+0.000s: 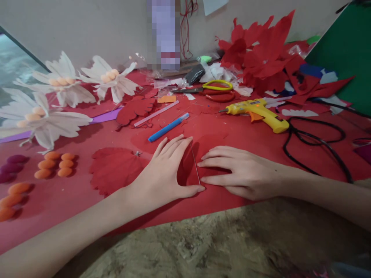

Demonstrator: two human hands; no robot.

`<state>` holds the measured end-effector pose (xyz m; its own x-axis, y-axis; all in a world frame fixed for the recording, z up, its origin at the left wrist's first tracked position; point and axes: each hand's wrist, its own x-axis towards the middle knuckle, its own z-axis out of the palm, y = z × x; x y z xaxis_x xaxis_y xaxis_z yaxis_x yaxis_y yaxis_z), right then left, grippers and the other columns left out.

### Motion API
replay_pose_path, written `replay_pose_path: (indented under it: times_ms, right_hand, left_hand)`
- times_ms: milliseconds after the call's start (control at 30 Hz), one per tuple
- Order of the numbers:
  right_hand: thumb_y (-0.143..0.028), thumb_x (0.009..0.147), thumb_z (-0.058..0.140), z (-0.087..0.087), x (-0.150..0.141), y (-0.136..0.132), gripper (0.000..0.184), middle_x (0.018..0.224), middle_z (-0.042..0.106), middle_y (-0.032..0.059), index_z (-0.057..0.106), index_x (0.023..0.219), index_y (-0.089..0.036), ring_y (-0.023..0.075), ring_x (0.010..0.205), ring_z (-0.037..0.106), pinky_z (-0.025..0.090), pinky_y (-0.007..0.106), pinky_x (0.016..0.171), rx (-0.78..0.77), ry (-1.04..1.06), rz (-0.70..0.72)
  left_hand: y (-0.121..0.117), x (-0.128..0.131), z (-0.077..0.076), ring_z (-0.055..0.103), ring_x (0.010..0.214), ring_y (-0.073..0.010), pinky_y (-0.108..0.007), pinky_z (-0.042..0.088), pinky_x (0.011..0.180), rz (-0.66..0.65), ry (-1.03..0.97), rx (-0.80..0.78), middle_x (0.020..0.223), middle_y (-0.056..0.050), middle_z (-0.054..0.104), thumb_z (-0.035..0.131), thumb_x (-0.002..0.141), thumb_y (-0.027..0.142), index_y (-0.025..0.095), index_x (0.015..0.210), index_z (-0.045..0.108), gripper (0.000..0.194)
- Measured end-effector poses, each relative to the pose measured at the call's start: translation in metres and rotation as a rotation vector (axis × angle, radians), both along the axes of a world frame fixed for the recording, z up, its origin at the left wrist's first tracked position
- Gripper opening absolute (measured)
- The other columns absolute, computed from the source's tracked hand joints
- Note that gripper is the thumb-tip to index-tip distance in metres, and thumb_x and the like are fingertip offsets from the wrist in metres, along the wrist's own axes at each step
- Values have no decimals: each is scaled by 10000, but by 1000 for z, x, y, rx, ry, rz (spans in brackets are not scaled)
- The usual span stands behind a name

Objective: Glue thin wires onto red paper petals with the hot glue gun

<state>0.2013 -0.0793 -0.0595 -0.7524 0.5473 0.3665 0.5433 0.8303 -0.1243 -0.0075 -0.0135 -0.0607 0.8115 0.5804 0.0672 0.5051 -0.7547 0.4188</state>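
A thin pale straight strip (195,164), like a wire or a folded edge, lies on the red surface. My left hand (162,170) rests palm down, thumb and forefinger spread to the strip's two ends. From the right, my right hand (240,170) lies flat with fingers stretched out, their tips at the strip's middle. Whether the strip belongs to a red piece beneath, I cannot tell. Left of my left hand is a ruffled red petal piece (114,168). A blue pen (168,127) lies just beyond my left fingertips.
A yellow glue gun (257,112) with a black cord (315,135) sits at right. Scissors (214,87) lie behind it. White flowers (43,119) stand left, near orange pompoms (46,164). Red flowers (261,54) fill the back right. The red sheet (145,220) ends before me.
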Motion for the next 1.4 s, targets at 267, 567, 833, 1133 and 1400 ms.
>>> replay_pose_path:
  times_ms: [267, 567, 833, 1133, 1400]
  right_hand:
    - [-106, 825, 397, -3, 2, 0, 317, 1077, 630, 115, 674, 971, -157, 206, 1025, 509, 455, 382, 879, -17, -6, 2]
    - [-103, 820, 396, -3, 2, 1, 325, 1074, 630, 113, 676, 977, -152, 215, 1014, 506, 454, 387, 876, -8, 11, 9]
    - [-99, 812, 398, -3, 2, 0, 327, 1077, 627, 117, 670, 986, -146, 222, 1020, 501, 453, 391, 878, -8, 6, 5]
    - [-119, 849, 373, -5, 2, 1, 326, 1059, 639, 119, 626, 1052, -89, 215, 1016, 508, 450, 378, 887, 0, 21, 8]
    - [-125, 859, 346, -4, 1, 1, 333, 1055, 632, 107, 630, 1033, -128, 198, 995, 513, 452, 370, 871, -1, -18, 2]
  left_hand:
    - [2, -4, -3, 316, 1315, -296, -519, 196, 1092, -69, 27, 84, 1377, -177, 417, 583, 699, 630, 87, 1264, 431, 797]
    - [1, -3, 1, 290, 1330, -292, -535, 179, 1089, -88, 68, 93, 1399, -180, 387, 538, 727, 648, 66, 1289, 413, 818]
    - [2, -3, 1, 314, 1315, -294, -526, 190, 1087, -92, 54, 101, 1370, -173, 426, 538, 761, 593, 86, 1262, 449, 718]
    - [-1, -1, -1, 307, 1322, -264, -495, 151, 1109, 7, 28, 26, 1387, -179, 400, 628, 675, 530, 92, 1351, 240, 894]
    - [-2, 0, 1, 321, 1314, -274, -485, 162, 1108, 12, 41, 35, 1376, -175, 418, 609, 668, 495, 105, 1325, 292, 827]
